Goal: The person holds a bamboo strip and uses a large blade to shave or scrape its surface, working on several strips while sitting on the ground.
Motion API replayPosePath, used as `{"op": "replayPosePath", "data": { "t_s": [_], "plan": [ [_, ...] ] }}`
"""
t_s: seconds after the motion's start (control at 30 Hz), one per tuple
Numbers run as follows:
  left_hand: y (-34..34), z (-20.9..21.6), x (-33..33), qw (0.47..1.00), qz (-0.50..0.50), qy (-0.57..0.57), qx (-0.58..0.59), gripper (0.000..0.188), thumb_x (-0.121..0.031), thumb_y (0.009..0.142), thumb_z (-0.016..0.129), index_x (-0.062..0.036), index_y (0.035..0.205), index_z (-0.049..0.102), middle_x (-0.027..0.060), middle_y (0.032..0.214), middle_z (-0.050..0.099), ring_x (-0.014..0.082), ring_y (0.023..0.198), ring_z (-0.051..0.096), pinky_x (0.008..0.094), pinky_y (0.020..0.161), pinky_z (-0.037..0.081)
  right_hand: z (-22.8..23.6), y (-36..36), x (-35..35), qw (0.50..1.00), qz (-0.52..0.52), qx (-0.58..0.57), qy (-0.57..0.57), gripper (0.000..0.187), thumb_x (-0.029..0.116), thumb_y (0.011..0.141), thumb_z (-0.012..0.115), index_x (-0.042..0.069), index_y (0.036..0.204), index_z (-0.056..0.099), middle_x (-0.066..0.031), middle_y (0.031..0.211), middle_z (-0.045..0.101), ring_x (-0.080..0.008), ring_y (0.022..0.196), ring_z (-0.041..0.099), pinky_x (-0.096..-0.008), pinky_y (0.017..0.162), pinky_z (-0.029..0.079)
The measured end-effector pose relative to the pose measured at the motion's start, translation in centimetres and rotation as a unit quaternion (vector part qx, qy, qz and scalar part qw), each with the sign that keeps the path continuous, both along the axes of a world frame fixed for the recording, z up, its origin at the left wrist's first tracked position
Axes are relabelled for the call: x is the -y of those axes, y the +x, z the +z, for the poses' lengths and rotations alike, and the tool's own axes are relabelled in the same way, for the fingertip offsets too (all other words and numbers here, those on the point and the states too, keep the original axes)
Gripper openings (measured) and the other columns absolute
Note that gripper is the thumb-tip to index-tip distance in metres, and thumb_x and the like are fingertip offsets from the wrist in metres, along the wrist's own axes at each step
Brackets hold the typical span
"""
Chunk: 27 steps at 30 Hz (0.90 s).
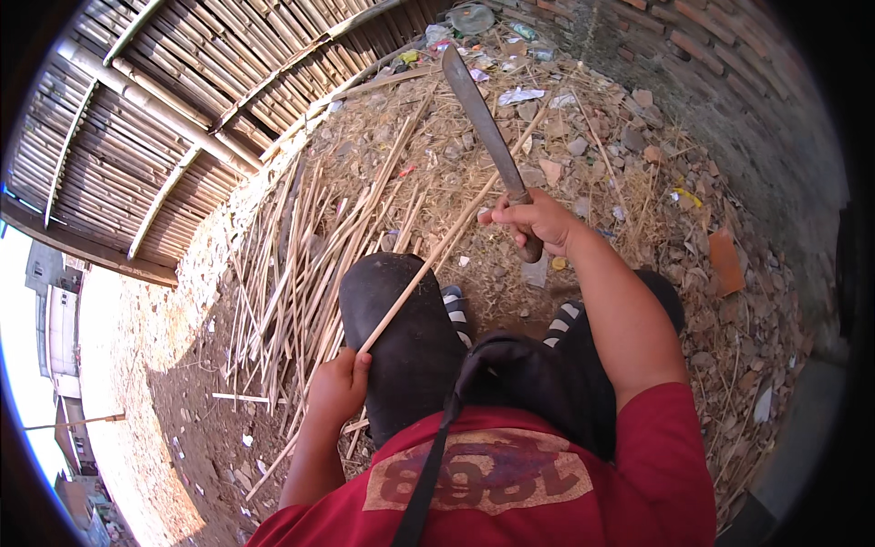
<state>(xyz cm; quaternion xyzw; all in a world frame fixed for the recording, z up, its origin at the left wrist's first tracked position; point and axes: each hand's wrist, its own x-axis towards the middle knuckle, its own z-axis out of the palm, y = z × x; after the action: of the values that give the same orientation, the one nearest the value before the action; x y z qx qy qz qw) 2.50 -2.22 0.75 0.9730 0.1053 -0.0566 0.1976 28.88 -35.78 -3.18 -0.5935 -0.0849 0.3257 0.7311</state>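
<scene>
Head view: right hand (pixel 538 223) is wrapped around a machete (pixel 498 150), left hand (pixel 337 387) is closed on a long pale stick (pixel 421 274) slanting over one knee (pixel 366 284). Can't quite tell if machete and stick touch. Loose pile of sticks (pixel 296 283) lies off to the left.

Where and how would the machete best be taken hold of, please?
I'd probably grip the machete by its handle, coming from the near right side, as the right hand does: the handle is the near end, while the long blade points forward and leftward, away from that side.
</scene>
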Motion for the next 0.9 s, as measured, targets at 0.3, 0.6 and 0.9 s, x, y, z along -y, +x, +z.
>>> {"op": "replayPosePath", "data": {
  "t_s": [0.3,0.6,0.9],
  "plan": [
    [-0.7,0.9,0.2,0.999,-0.030,0.036,0.006,0.038,-0.037,0.100,0.059,-0.0032,0.083,0.058,0.0229,0.069,0.062,0.0468,0.069,0.062,0.0566,0.061,0.044,1.0,-0.3,0.5,0.997,-0.026,0.027,0.069,0.021,0.014,0.088,0.074,0.002,0.105,0.068,-0.0129,0.116,0.072,-0.0073,0.058,0.054,-0.0253,0.055,0.047],
    [-3.2,0.9,-2.8,0.992,0.026,-0.039,-0.114,0.049,-0.043,0.091,0.072,0.0012,0.109,0.065,0.0182,0.088,0.072,0.0338,0.083,0.071,0.0430,0.074,0.053,1.6,1.1,2.6,0.984,-0.127,0.032,0.120,0.017,0.018,0.089,0.073,0.005,0.099,0.068,-0.0114,0.115,0.073,-0.0081,0.057,0.056,-0.0294,0.056,0.051],
    [-6.3,-1.4,-4.1,0.968,0.064,-0.166,-0.179,0.035,-0.038,0.101,0.061,-0.0029,0.098,0.067,0.0066,0.070,0.062,0.0158,0.067,0.060,0.0367,0.062,0.047,2.4,1.8,3.8,0.966,-0.227,0.124,-0.024,0.024,0.028,0.090,0.075,0.007,0.102,0.070,-0.0068,0.099,0.074,-0.0108,0.060,0.059,-0.0301,0.056,0.050]
  ]
}}
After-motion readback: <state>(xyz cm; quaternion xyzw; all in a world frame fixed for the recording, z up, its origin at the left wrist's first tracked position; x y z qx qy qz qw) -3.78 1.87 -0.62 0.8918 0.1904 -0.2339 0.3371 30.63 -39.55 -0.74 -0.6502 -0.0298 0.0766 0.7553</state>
